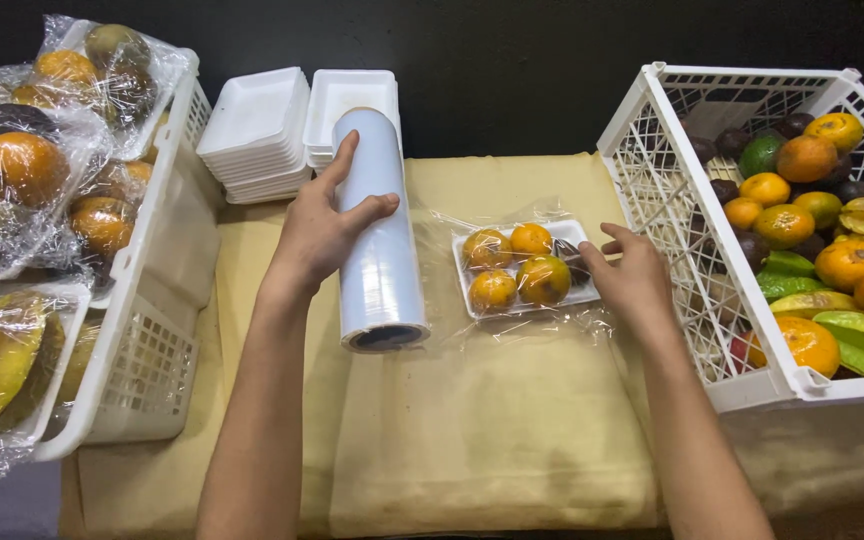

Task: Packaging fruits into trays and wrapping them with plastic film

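My left hand rests on a roll of clear cling film, fingers curled over its far half. A sheet of film runs from the roll across a white foam tray that holds several oranges and a dark fruit. My right hand touches the tray's right edge, fingers pressing the film there. The tray sits on a yellow cloth covering the table.
Two stacks of white foam trays stand at the back. A white crate of loose oranges, dark fruits and green star fruit is at the right. Another white crate of film-wrapped fruit trays is at the left.
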